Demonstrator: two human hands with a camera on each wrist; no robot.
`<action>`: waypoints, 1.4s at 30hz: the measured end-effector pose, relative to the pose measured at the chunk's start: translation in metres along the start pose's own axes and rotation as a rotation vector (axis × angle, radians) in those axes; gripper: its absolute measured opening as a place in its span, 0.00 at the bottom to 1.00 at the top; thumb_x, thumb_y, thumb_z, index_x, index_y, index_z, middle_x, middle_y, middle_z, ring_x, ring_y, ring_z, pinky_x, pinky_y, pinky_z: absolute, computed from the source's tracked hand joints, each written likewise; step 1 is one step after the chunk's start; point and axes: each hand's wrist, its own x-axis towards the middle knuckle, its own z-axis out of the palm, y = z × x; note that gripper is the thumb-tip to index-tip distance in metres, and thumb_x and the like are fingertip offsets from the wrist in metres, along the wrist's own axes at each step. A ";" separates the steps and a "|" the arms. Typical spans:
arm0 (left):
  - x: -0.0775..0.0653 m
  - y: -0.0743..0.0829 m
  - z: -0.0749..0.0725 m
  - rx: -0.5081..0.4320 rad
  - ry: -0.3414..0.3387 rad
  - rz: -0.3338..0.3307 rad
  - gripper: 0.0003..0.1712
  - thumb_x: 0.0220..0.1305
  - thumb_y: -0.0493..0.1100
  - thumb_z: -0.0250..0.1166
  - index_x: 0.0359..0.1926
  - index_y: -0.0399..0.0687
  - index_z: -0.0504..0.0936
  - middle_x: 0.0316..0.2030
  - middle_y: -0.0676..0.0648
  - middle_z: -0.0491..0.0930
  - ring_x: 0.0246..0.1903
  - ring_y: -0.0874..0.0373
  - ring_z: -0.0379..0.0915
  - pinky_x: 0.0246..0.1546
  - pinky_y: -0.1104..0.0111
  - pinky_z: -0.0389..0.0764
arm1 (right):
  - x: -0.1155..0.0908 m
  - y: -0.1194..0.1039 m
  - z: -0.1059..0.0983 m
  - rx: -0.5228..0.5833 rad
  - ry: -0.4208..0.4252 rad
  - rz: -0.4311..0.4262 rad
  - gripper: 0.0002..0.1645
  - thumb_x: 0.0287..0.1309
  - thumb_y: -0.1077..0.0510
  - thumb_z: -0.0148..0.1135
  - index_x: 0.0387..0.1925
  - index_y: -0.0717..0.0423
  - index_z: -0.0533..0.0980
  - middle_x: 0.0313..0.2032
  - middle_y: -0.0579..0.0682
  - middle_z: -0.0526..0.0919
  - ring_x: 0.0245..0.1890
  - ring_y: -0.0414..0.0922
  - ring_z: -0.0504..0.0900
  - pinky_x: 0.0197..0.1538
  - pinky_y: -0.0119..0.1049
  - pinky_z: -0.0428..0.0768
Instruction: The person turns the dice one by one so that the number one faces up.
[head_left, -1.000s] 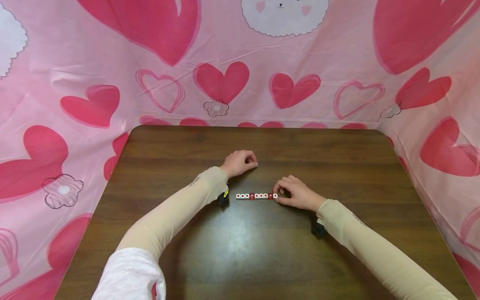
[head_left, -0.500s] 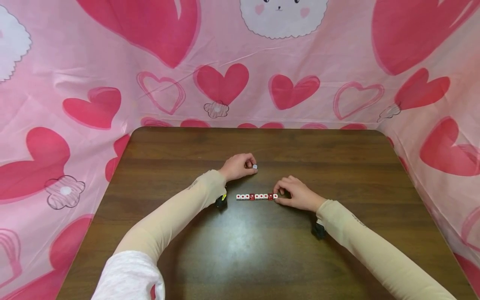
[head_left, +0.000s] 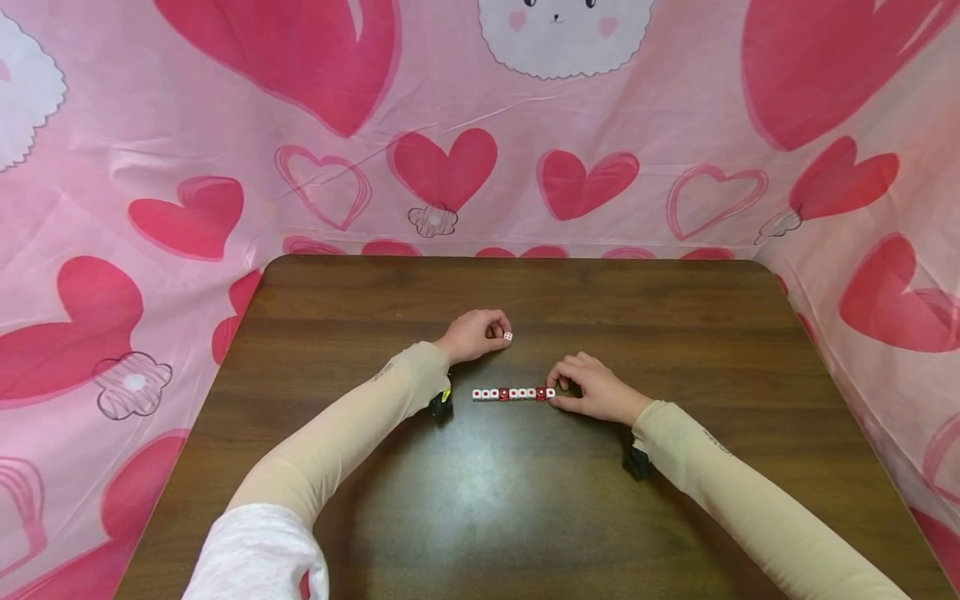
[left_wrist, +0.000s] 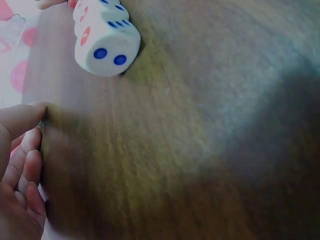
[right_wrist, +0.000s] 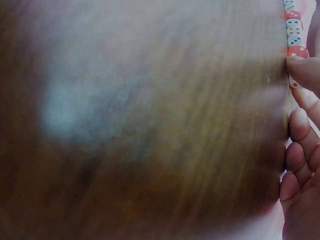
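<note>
A straight row of dice [head_left: 513,393] lies on the wooden table, mostly white with a red one here and there. Its white dice show a single red pip on top. My left hand [head_left: 474,336], beyond the row, pinches a loose white die [head_left: 508,336] between thumb and fingertips. At the row's right end my right hand [head_left: 597,388] holds the last white die [right_wrist: 294,85] between thumb and index finger; the thumb partly covers it in the right wrist view. The row's left end die [left_wrist: 107,52] faces the left wrist camera with two blue pips.
The dark brown wooden table [head_left: 480,517] has rounded far corners. Pink cloth [head_left: 517,100] printed with hearts hangs behind it and along both sides. Small black wrist cameras sit under both sleeves, the left one [head_left: 442,406] near the row's left end.
The die in my left hand has come into sight at the fingertips and has been turned, now showing another face. That hand has shifted slightly nearer. The right hand and the row stay put.
</note>
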 end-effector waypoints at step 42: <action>-0.082 -0.026 -0.026 -0.060 -0.092 0.040 0.06 0.61 0.42 0.78 0.32 0.52 0.87 0.26 0.57 0.82 0.28 0.62 0.74 0.36 0.67 0.76 | 0.000 -0.005 -0.005 0.014 -0.032 0.015 0.11 0.61 0.51 0.75 0.41 0.45 0.79 0.31 0.37 0.71 0.35 0.40 0.64 0.43 0.38 0.63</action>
